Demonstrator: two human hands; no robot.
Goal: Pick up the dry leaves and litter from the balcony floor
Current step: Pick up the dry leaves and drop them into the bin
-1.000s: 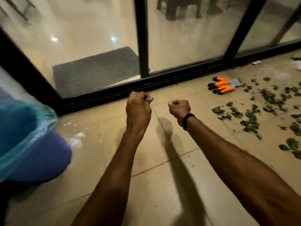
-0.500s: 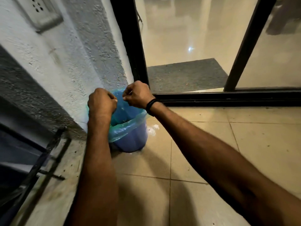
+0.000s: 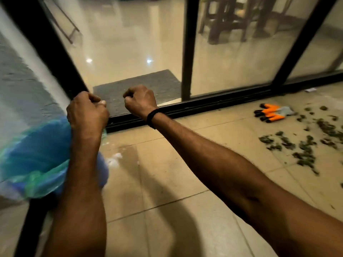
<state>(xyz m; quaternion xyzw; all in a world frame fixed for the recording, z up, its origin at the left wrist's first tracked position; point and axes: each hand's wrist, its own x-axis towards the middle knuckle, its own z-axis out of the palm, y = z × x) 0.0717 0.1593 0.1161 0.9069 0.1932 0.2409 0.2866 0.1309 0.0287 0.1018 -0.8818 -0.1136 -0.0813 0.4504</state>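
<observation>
**A:** How will the dry leaves handle?

**B:** Light and brittle, I judge. Squeeze hard and they crumble into flakes. Better to slide cupped fingers under a clump than to pinch single bits. The tiles of the floor look smooth, so the clumps should gather easily.

**A:** Where are they?

**B:** Scattered on the floor well to the right of the right grip. The orange gloves lie between that grip and the leaves. A white scrap lies farther right still, by the door track, and should lift with a fingertip pinch.

**A:** And the grips themselves?

**B:** Both are closed into fists and raised off the floor, touching nothing I can see. The left grip has its thumb pressed against the curled fingers. It hangs just above the lined bin, which sits below it and to its left. The right grip is near it, apart from the bin.

**A:** Anything inside them?

**B:** Nothing shows between the fingers, though the blur could hide a few crumbs.
</observation>
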